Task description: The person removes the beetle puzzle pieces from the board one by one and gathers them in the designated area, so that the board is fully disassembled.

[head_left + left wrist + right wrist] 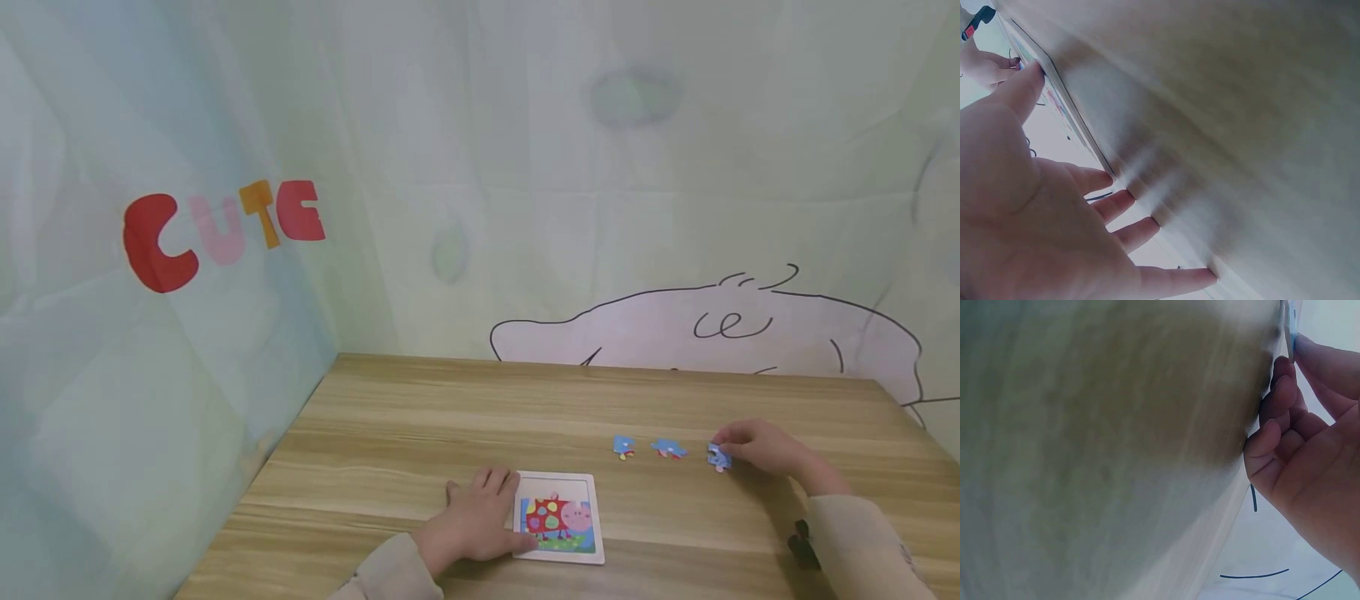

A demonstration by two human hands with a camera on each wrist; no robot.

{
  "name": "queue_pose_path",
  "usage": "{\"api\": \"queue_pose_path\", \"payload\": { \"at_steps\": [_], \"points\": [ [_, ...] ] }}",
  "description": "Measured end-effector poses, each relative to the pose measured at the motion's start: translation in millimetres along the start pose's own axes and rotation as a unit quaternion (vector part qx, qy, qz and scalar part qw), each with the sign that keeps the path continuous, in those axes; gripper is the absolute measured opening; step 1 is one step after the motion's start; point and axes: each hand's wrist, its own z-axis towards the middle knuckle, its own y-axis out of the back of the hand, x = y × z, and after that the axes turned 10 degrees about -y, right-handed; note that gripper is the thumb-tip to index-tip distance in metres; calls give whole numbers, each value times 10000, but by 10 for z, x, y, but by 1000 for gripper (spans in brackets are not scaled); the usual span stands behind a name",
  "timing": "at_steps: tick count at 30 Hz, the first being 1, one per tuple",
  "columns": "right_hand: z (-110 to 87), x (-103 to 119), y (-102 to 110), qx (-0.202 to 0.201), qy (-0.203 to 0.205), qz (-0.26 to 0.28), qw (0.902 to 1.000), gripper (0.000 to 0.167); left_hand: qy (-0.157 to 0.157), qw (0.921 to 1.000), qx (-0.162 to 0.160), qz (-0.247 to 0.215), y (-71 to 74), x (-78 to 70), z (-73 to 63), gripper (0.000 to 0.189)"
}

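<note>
A square white puzzle board lies on the table, its lower part filled with a pink pig in a spotted red dress. My left hand rests at the board's left edge, thumb over its lower corner. In the left wrist view, the other fingers are stretched out with their tips on the tabletop. To the right, my right hand pinches a blue puzzle piece between thumb and fingers. The right wrist view shows that piece edge-on, close to the tabletop, its picture side mostly hidden.
Two more blue puzzle pieces lie in a row left of my right hand: one piece with a yellow tip and another piece with red edges. The wooden table ends at a printed curtain behind and on the left.
</note>
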Motion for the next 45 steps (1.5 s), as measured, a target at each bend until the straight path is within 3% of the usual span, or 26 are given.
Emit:
{"api": "queue_pose_path", "payload": {
  "at_steps": [18,25,39,45],
  "points": [
    [-13,72,59,-85,-204,-35,9997,31,8,10000,-21,-52,-38,23,17,91],
    [-61,359,105,-178,396,154,9989,30,37,10000,22,-50,-51,38,38,92],
    [-107,917,-26,-241,1110,41,9935,29,-16,10000,10,0,-22,15,18,91],
    [-109,1152,-138,10,1480,223,9887,26,-2,10000,7,-24,-16,8,11,91]
  ]
}}
